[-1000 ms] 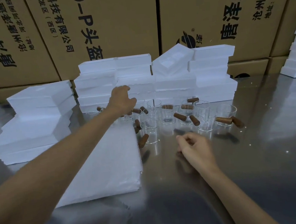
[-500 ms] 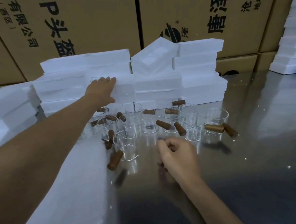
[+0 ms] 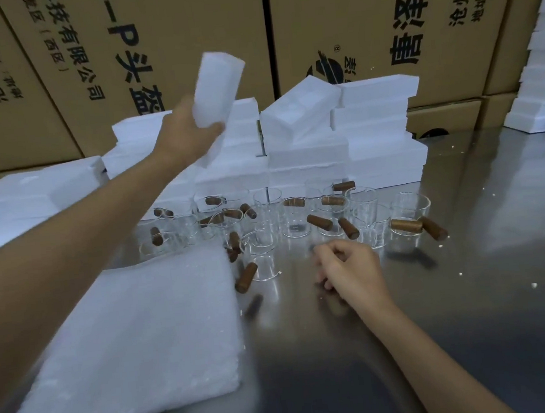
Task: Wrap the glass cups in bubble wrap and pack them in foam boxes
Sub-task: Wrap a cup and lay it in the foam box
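The left hand [image 3: 187, 133] grips a white foam box [image 3: 218, 90] by its lower end, holding it tilted in the air above the stacked foam boxes [image 3: 341, 143] that stand along the table's far edge. The right hand [image 3: 350, 267] rests on the steel table [image 3: 472, 287] near its middle, fingers curled loosely with nothing visibly held. Just beyond that hand, a cluster of glass cups [image 3: 294, 217] with brown wooden handles stands between it and the foam stacks, several touching one another. A thick pile of bubble wrap sheets [image 3: 134, 339] lies flat toward the table's near left corner, its far right corner just beside the nearest cup [image 3: 262, 255].
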